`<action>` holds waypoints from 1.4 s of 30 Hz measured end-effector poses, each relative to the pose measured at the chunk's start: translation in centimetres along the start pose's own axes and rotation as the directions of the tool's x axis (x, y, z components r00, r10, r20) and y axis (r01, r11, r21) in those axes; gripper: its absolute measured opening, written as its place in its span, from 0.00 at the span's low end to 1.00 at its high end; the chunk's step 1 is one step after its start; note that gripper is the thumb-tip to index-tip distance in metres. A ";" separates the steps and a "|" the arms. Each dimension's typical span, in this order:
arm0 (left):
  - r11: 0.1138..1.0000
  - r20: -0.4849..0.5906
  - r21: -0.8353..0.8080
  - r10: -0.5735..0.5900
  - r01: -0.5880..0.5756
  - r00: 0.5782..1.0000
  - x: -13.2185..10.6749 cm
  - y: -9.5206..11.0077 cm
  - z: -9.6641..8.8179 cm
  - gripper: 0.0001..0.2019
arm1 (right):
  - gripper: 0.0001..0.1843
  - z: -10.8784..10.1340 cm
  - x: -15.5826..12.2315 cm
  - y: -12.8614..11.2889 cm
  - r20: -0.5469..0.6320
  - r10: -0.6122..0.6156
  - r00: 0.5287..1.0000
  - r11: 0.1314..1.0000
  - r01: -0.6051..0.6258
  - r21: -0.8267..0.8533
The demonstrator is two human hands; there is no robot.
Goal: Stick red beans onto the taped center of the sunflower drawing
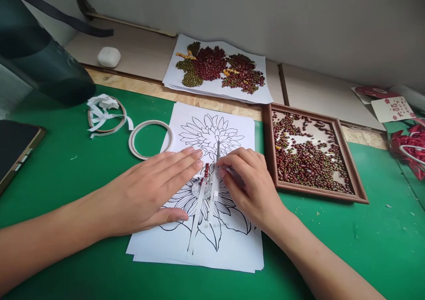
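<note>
A sheet of paper [152, 247] printed with a line drawing of large flowers and leaves lies on top of a small stack. My left hand [152, 189] rests flat on its left side, fingers stretched out together. Thumb and forefinger of my right hand [247, 180] are pinched near the upper end of a narrow white tape strip [213, 198] on the drawing. A dark narrow band [218, 149] shows just above those fingertips; I cannot tell what it is. Another white strip [199, 207] runs down the lower flower. A short row of red beans [206, 170] sits between my hands.
A wooden-framed tray [318, 196] of mixed beans stands right. Behind is a bean picture [215, 69]. At left are a tape roll [151, 122], a ring with paper scraps [106, 111], a phone [18, 149], a dark bottle [40, 52] and a white case [109, 57].
</note>
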State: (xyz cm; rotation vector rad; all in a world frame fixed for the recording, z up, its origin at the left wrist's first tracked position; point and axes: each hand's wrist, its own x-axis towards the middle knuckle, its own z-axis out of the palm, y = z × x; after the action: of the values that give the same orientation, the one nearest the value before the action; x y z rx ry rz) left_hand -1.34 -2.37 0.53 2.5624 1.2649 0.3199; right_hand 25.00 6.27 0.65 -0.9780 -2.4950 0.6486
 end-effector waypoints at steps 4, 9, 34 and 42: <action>0.998 -0.004 -0.060 0.005 -0.005 1.000 0.0 0.1 0.0 0.39 | 0.09 0.1 0.1 0.0 0.026 0.016 1.000 1.000 -0.016 -0.018; 0.987 0.023 -0.153 0.055 -0.051 0.998 0.0 0.6 -0.2 0.27 | 0.09 0.1 0.2 -0.1 0.015 0.015 1.000 1.000 -0.015 -0.017; 0.997 0.007 -0.070 -0.033 0.033 0.999 -0.2 1.2 0.9 0.42 | 0.09 1.4 0.8 -1.1 -0.043 0.051 0.998 0.978 -0.059 -0.201; 0.996 0.012 -0.078 -0.047 0.048 0.999 -0.3 1.3 1.1 0.43 | 0.09 1.6 0.9 -1.2 -0.027 0.050 0.998 0.967 -0.055 -0.248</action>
State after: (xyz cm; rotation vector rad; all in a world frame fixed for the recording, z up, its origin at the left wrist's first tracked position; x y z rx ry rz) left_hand -0.23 -3.52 -0.11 2.4617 1.2815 0.3389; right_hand 22.93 5.73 0.16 -1.1362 -2.5837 0.3424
